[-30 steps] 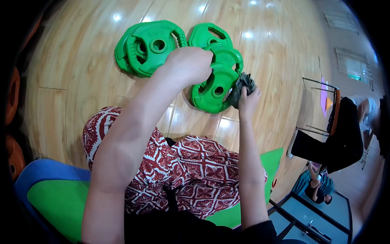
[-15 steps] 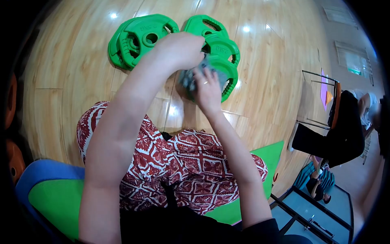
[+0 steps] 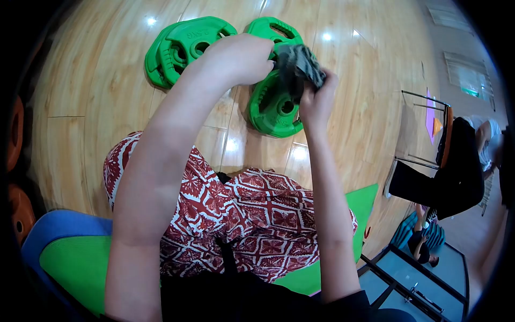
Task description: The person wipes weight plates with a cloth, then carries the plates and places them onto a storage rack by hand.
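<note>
While two orange discs showed at the far left, cut off by the lens edge, a blue mat and a green mat lay beneath and beside you, overlapping. Next came the left-hand green plates, two glossy weights stacked off-centre on the wooden floor, the upper one marked with what seemed to be an upside-down 2.5KG around its round centre hole. Your patterned red-and-white trousers spread below them. Your left hand was clenched at the left edge of the right-hand green plates, its fingertips largely hidden. These plates overlapped in a column on the floor, bright green, with ribbed grips along their cut-outs; lettering on the nearest was only partly legible. Over the middle of that column was the cloth, dark grey-green, crumpled into loose folds and blurred on its left side. Your right hand had it pinched between thumb and fingers. Farther right, a person in black trousers was near a metal-framed chair.
</note>
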The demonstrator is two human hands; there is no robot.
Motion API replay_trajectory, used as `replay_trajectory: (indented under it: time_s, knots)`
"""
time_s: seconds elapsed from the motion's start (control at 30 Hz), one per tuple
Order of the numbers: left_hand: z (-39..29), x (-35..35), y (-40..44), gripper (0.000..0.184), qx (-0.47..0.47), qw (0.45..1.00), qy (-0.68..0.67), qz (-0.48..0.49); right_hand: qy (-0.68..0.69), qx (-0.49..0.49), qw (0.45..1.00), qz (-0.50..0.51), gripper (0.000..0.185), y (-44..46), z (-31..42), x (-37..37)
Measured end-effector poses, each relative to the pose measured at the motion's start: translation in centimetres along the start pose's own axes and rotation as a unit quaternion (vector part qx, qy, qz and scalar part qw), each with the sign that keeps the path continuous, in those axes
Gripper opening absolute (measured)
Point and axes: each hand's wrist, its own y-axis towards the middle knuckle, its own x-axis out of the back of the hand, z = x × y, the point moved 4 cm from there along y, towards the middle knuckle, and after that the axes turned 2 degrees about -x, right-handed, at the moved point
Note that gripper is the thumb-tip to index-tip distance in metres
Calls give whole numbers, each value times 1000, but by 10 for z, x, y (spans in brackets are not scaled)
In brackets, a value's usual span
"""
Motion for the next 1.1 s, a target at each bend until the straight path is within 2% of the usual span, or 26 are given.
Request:
replay_trajectory:
  time_s: [0.03, 0.1, 0.13, 0.17, 0.23, 0.37, 0.43, 0.5, 0.57, 0.63, 0.7, 0.77, 0.83, 0.9, 0.97, 1.0, 1.03, 1.1]
  knots:
    - [0, 1, 0, 32, -3, 1000, -4, -6, -23, 4, 1000, 20, 37, 9, 1, -6]
    - [2, -2, 3, 32, -3, 1000, -3, -1, -104, 136, 978, 119, 43, 8, -7, -32]
    - [3, -5, 4, 33, -4, 1000, -5, 4, -224, 212, 942, 134, 48, -8, -8, -44]
    - [4, -7, 5, 33, -8, 1000, -4, 11, -215, 247, 938, 114, 48, -23, -11, -50]
    - [5, -6, 4, 33, -20, 1000, 0, 4, -188, 224, 945, 143, 45, -35, -11, -49]
    - [3, -8, 9, 34, -30, 999, 1, 19, -183, 322, 888, 274, 30, -92, -21, -50]
    - [-2, -6, 4, 34, -24, 999, 18, 22, -166, 310, 883, 311, 29, -121, -27, -45]
    - [0, -7, 1, 33, -10, 1000, 8, -1, -139, 243, 902, 329, 30, -126, -25, -38]
    - [1, -7, 2, 33, -14, 1000, 13, 16, -86, 213, 921, 314, 36, -115, -21, -35]
    - [3, -6, 3, 33, -2, 999, 8, 32, 48, 106, 977, 179, 40, -84, -18, -17]
    - [4, -5, 1, 33, 6, 1000, 6, 26, 92, 11, 994, 55, 43, -52, -15, 8]
    - [3, -5, 1, 33, 10, 1000, 4, 20, 124, 25, 992, 7, 47, -22, -2, 26]
    - [2, -5, 2, 33, 5, 1000, 6, 12, 126, 44, 991, 30, 48, -17, 3, 26]
    - [2, -5, 2, 33, 0, 1000, 4, 17, -53, 131, 974, 179, 49, -36, 14, 7]
    - [2, -6, 4, 33, -5, 1000, 1, 23, -149, 275, 911, 268, 46, -69, 4, -20]
    - [4, -6, 4, 33, -3, 1000, -3, 26, -105, 237, 901, 347, 39, -87, -3, -23]
    - [5, -6, 4, 33, 0, 1000, -7, 29, -189, 331, 858, 345, 36, -104, -10, -22]
    - [5, -4, 2, 33, 7, 1000, -3, 19, -178, 338, 860, 339, 36, -117, -27, -10]
